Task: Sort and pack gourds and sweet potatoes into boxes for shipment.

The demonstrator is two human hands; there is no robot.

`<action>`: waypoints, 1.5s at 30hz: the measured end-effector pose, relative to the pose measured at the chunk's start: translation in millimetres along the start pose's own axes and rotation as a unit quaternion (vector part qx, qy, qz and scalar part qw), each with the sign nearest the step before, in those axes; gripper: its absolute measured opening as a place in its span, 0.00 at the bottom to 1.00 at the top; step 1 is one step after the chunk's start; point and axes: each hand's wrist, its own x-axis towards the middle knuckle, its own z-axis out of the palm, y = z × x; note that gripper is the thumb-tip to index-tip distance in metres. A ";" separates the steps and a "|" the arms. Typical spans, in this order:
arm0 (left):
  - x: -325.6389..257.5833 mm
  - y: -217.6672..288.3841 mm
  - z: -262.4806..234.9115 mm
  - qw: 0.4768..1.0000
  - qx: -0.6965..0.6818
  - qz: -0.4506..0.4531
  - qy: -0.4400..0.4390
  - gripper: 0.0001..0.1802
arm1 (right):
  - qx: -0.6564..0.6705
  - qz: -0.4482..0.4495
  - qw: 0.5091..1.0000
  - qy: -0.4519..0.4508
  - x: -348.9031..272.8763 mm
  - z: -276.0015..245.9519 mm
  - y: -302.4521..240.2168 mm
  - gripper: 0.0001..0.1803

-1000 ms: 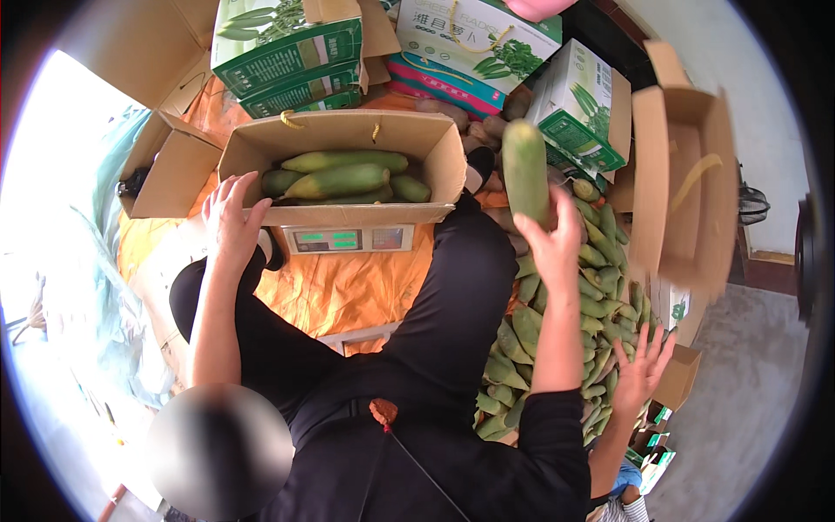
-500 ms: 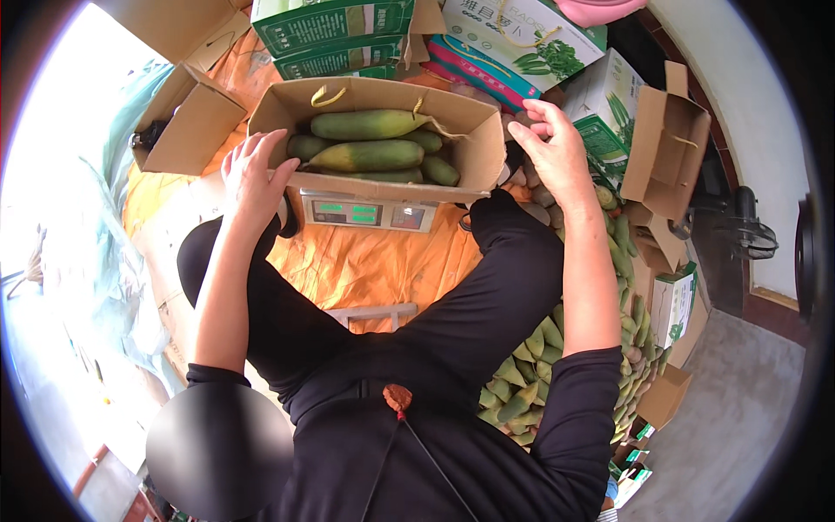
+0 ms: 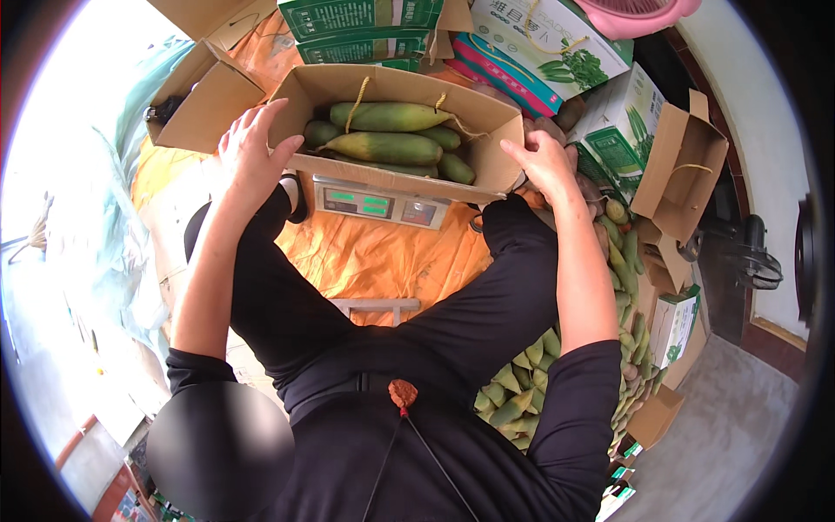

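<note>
An uncovered cardboard box [image 3: 391, 177] with yellow rope handles holds several green radishes [image 3: 391, 148] lying lengthwise. It rests on a digital scale [image 3: 380, 205] with lit green displays, beyond my knees. At the box's left end is my left hand [image 3: 250, 150], fingers spread, thumb stretched along the near rim. My right hand [image 3: 548, 165] is at the opposite end, its thumb tip at the box's corner and its fingers apart from the thumb. Neither hand is wrapped round anything visible. The outer side of the box's right end is hidden.
Green-and-white cartons [image 3: 370, 43] stand behind the box. Opened cardboard boxes [image 3: 683, 161] are at the right and far left. Heaped radishes [image 3: 517, 391] lie beside my right leg. An orange sheet [image 3: 391, 265] covers the floor; a small fan [image 3: 758, 265] stands far right.
My right hand has come in leftward and lower, from apart to the box's right end. My left hand stays at the left end. The whole view has shifted slightly.
</note>
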 end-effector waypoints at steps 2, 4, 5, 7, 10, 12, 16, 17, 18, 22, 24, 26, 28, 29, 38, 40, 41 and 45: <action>10.0 -7.8 -5.3 1.000 0.003 -0.010 -0.008 0.29 | 0.000 0.012 1.000 -0.027 -4.1 -4.7 -5.0 0.31; 22.7 -8.0 -13.7 0.999 0.036 -0.033 -0.024 0.27 | -0.051 0.039 0.996 -0.061 -7.7 -8.9 -8.6 0.25; 29.5 -10.4 -13.5 0.999 0.036 -0.033 -0.021 0.27 | -0.050 0.037 0.996 -0.059 -7.8 -7.5 -5.9 0.25; 45.0 -21.6 -15.3 0.985 0.077 -0.119 -0.095 0.29 | -0.043 0.050 0.996 -0.068 -7.3 -2.0 -3.5 0.24; 70.7 -34.1 -1.5 0.956 0.113 -0.165 -0.216 0.28 | -0.081 0.070 0.990 -0.087 -2.1 1.3 4.0 0.25; 75.4 -49.0 16.3 0.931 0.124 -0.174 -0.295 0.27 | -0.123 0.081 0.983 -0.111 3.9 6.6 6.9 0.25; 81.6 -55.3 28.2 0.935 0.115 -0.153 -0.297 0.26 | -0.177 0.063 0.979 -0.082 0.1 7.5 -8.3 0.22; 82.7 -63.4 35.7 0.936 0.115 -0.152 -0.296 0.26 | -0.177 0.063 0.979 -0.080 -0.4 8.2 -8.8 0.22; 80.4 -79.0 45.3 0.937 0.133 -0.140 -0.292 0.25 | -0.193 0.039 0.978 -0.065 -0.9 9.3 -11.7 0.22; 76.9 -82.3 45.1 0.946 0.107 -0.148 -0.268 0.23 | -0.185 0.015 0.982 -0.043 -3.8 5.7 -18.2 0.20; 75.4 -81.0 36.7 0.957 0.076 -0.149 -0.238 0.21 | -0.167 0.005 0.986 -0.030 -4.4 3.3 -25.7 0.19; 71.7 -84.7 26.7 0.965 0.046 -0.152 -0.209 0.20 | -0.148 -0.006 0.989 -0.020 -4.7 3.0 -34.8 0.18; 68.7 -93.5 11.6 0.973 0.011 -0.166 -0.162 0.18 | -0.115 -0.053 0.992 0.009 -0.9 6.2 -47.9 0.17; 68.1 -99.0 1.3 0.973 0.012 -0.167 -0.161 0.18 | -0.114 -0.056 0.992 0.008 2.0 6.0 -56.9 0.17; -23.1 -241.9 -90.1 0.963 -0.105 -0.249 -0.005 0.21 | -0.082 -0.242 0.967 0.000 -2.6 26.8 -210.9 0.15; -60.3 -242.7 -116.1 0.959 -0.085 -0.268 0.033 0.21 | -0.083 -0.267 0.960 0.020 -5.5 50.3 -241.6 0.14; -79.5 -241.8 -125.4 0.955 -0.077 -0.284 0.045 0.21 | -0.080 -0.281 0.956 0.028 -10.2 61.7 -256.7 0.13; -196.8 -290.7 -158.4 0.961 0.071 -0.254 0.081 0.19 | -0.081 -0.334 0.939 -0.020 -41.0 127.1 -321.4 0.13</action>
